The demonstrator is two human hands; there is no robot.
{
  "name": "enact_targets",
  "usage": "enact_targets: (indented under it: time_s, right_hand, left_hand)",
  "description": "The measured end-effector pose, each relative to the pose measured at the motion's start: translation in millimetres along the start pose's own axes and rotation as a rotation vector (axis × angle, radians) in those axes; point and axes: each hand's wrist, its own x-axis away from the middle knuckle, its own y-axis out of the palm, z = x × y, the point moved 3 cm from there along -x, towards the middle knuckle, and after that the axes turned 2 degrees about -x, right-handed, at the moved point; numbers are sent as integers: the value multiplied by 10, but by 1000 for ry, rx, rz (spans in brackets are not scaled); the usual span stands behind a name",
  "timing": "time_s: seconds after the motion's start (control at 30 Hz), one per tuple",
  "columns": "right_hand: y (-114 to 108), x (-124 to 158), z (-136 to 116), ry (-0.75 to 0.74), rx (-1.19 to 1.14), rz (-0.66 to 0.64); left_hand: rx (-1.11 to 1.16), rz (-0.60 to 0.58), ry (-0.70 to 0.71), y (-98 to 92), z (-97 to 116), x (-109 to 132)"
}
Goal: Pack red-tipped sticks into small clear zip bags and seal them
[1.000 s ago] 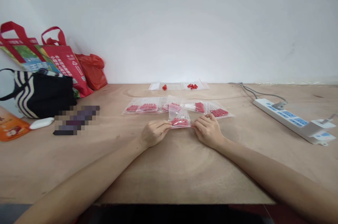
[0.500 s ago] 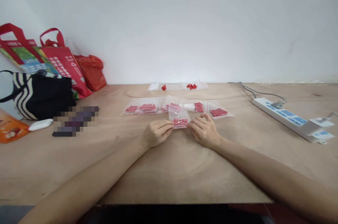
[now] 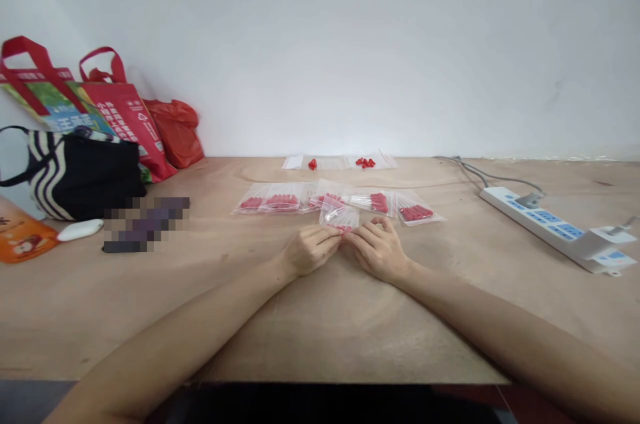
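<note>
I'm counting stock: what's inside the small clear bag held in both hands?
Red pieces show at the bottom of the clear bag. The left hand and right hand cover most of them; no count possible.

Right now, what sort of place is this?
Likely an improvised packing bench, perhaps at home: bare plywood table, zip bags holding red pieces, a power strip, shopping bags.

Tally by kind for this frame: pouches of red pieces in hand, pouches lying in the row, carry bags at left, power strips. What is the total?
Held pouch, pinched by left hand and right hand: 1
Row pouches: 5
Carry bags: 4
Power strip: 1
Total: 11
</note>
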Motion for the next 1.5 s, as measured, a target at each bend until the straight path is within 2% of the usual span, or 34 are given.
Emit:
enact_targets:
  time_s: [0.17,0.47,0.83,1.13,1.3,1.5]
  right_hand:
    - [-12,-6,-21,-7,29,-19]
    - [-48,13,32,-10,62,25]
    - [-102,58,118,28,54,38]
    - [-189,119,225,71,68,25]
    - [-166,130,220,61,6,-82]
    - [-46,157,142,112,78,-163]
  left_hand:
    - [-17,-25,42,-13,24,-19]
    - [-167,6,196,-50,-11,1]
    - [-193,-33,106,-113,-135,91]
    - [-173,-40,21,-197,-140,79]
    - [-134,-60,-15,-165,-108,84]
    - [79,5,71,-80,6,26]
